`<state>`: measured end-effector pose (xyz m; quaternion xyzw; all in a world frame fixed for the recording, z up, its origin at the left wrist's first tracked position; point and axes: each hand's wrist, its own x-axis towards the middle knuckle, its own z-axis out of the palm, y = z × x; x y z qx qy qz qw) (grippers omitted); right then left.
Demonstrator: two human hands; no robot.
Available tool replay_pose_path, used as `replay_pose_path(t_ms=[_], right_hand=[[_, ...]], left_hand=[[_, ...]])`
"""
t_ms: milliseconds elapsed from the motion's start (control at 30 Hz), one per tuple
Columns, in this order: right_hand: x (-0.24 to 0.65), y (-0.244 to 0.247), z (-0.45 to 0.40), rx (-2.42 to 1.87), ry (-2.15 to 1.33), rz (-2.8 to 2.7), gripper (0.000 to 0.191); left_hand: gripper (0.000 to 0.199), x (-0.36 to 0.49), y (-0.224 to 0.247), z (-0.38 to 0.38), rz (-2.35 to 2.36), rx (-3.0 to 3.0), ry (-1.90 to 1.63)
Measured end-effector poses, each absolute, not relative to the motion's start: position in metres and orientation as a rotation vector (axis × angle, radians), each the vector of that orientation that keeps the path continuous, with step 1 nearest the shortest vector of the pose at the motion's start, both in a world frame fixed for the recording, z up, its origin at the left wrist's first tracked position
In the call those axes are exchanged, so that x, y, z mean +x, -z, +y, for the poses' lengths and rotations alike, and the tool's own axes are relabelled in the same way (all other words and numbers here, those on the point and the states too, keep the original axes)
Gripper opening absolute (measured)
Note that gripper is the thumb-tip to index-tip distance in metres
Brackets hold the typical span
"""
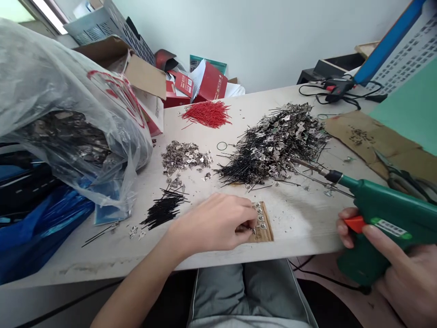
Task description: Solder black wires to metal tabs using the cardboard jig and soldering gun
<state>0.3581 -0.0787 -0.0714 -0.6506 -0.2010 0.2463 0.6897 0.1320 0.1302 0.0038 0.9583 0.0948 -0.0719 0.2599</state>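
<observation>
The pale counter (303, 223) is seen as the largest thing, and at its left side a clear plastic bag (68, 86), filled with metal pieces, is placed. Below this bag, a blue bag (37, 241) can be seen. In the middle, toward the right, a large pile of black wires with metal pieces (280, 141) is spread. The green soldering gun (378, 200) is held by the right hand (409, 273); its fingers are closed around the handle, near the red trigger (355, 223). The tip of the gun is pointed to the left, at the near edge of the large pile; whether the pile is touched cannot be told.

The left hand (218, 223) is held over the wooden block (266, 233), near the front edge of the counter. Its fingers are kept narrow, but what is held between them cannot be told, because the view is covered by the hand. On the block, small metal pieces (261, 218) are set in rows. Behind this hand, a heap of loose metal parts (184, 157) and, farther, a bunch of red wires (207, 114) are laid. A smaller bunch of black wires (164, 208) is placed closer.
</observation>
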Motion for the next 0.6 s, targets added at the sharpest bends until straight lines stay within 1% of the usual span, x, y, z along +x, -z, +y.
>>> replay_pose_path(t_ms=[100, 400, 600], right_hand=[[0.3565, 0.0687, -0.0757, -1.457, -0.539, -0.458, 0.037], [0.3530, 0.0619, -0.0709, -1.467, -0.520, -0.440, 0.036], [0.3526, 0.0638, -0.0717, -1.465, -0.514, -0.422, 0.035]], left_hand=[[0.013, 0.1328, -0.0032, 0.1290, 0.261, 2.604, 0.208], [0.009, 0.1354, -0.0001, 0.1244, 0.213, 2.610, 0.197], [0.010, 0.1376, 0.0010, 0.1215, 0.171, 2.613, 0.172]])
